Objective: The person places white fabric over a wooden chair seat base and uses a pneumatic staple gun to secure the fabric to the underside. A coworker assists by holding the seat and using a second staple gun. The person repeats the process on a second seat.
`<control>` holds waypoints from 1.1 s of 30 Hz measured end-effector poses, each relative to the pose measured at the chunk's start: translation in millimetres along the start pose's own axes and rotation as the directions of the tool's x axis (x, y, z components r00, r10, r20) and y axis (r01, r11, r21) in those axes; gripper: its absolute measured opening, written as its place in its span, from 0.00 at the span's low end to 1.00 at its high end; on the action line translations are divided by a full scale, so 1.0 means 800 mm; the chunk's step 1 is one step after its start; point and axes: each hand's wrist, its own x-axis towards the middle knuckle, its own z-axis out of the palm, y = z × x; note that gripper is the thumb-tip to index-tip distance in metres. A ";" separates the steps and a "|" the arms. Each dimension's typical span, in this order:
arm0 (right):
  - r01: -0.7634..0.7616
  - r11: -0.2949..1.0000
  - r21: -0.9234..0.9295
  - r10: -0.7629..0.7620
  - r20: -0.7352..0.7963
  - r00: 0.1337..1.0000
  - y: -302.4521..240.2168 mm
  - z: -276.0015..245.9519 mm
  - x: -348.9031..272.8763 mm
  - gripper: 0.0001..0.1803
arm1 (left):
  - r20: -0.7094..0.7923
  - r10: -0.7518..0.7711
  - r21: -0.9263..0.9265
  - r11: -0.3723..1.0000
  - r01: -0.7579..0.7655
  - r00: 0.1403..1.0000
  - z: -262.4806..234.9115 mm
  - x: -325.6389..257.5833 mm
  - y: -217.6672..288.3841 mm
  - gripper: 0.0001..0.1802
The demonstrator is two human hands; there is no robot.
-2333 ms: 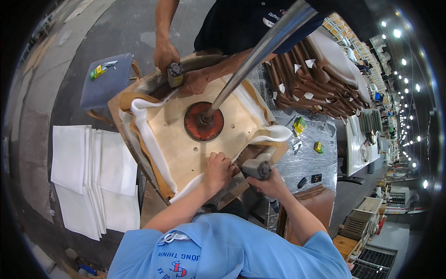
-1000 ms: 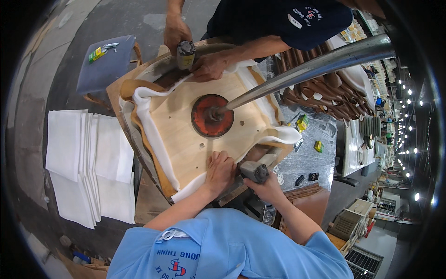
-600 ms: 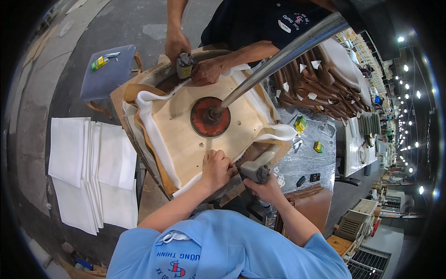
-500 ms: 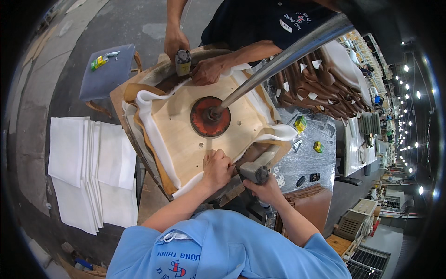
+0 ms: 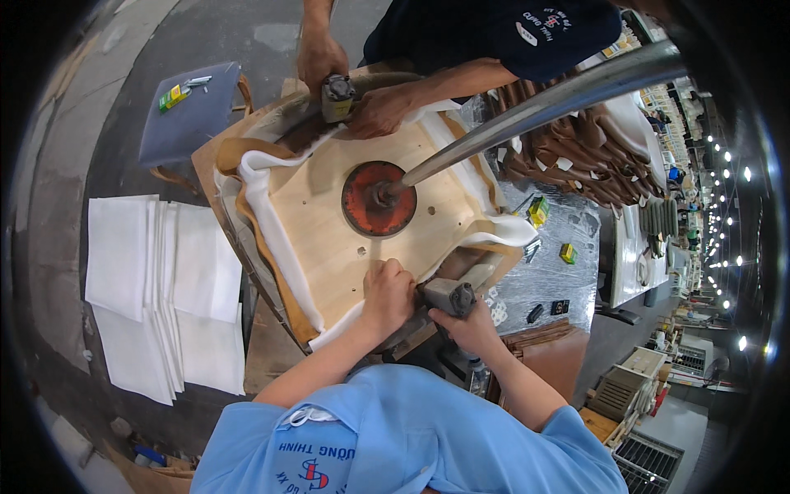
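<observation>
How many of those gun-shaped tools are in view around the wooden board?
2. One grey tool is in the wearer's right hand, at the near edge of the board; the second tool is in the co-worker's hand, by the far edge. More could be hidden.

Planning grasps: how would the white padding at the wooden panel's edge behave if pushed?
Likely floppy: the white padding curls in loose folds at the right corner of the wooden panel. Probably light and squashy too, judging by its soft-looking, rounded edge.
</observation>
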 end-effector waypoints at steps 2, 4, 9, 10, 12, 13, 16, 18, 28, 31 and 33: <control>0.003 1.000 -0.016 -0.002 0.020 1.000 -0.002 -0.003 -0.001 0.21 | 0.018 0.003 0.024 1.000 -0.003 1.000 -0.015 0.000 -0.007 0.02; -0.029 0.998 0.049 0.028 0.015 0.999 -0.002 -0.004 -0.006 0.21 | 0.077 -0.018 0.057 0.998 0.014 0.997 -0.027 -0.003 -0.013 0.03; -0.101 0.971 0.216 0.105 -0.007 0.994 0.002 0.000 -0.027 0.20 | 0.051 0.084 0.085 0.992 -0.088 0.995 -0.024 -0.013 -0.006 0.04; -0.098 0.973 0.210 0.100 0.001 0.995 0.003 0.003 -0.028 0.20 | 0.079 0.058 0.080 0.995 -0.064 0.995 -0.021 -0.013 -0.005 0.04; -0.093 0.976 0.198 0.092 0.018 0.996 0.002 0.007 -0.028 0.20 | 0.032 0.069 0.071 0.995 -0.071 0.997 -0.016 -0.012 -0.004 0.04; -0.105 0.977 0.186 0.102 0.022 0.995 0.002 0.008 -0.028 0.20 | 0.060 0.022 0.071 0.997 -0.027 0.998 -0.014 -0.012 -0.005 0.04; -0.133 0.980 0.150 0.131 0.028 0.991 0.000 0.011 -0.026 0.20 | 0.009 0.001 0.027 1.000 -0.001 1.000 -0.009 -0.013 -0.005 0.04; -0.154 0.980 0.122 0.152 0.026 0.988 0.001 0.013 -0.025 0.20 | -0.055 0.028 0.020 0.999 -0.027 0.998 -0.006 -0.014 -0.006 0.04; 0.127 0.991 -0.032 -0.128 -0.040 0.991 0.003 0.019 -0.012 0.29 | 0.020 0.004 0.008 1.000 -0.004 1.000 -0.019 -0.013 -0.019 0.03; -0.130 0.983 0.128 0.127 0.030 0.991 0.000 0.009 -0.023 0.26 | 0.070 0.047 -0.002 0.999 -0.047 0.996 -0.027 -0.017 -0.022 0.05; -0.161 0.968 0.195 0.164 -0.002 0.986 0.000 0.011 -0.033 0.21 | 0.019 0.095 0.024 0.995 -0.095 0.995 -0.025 -0.019 -0.018 0.05</control>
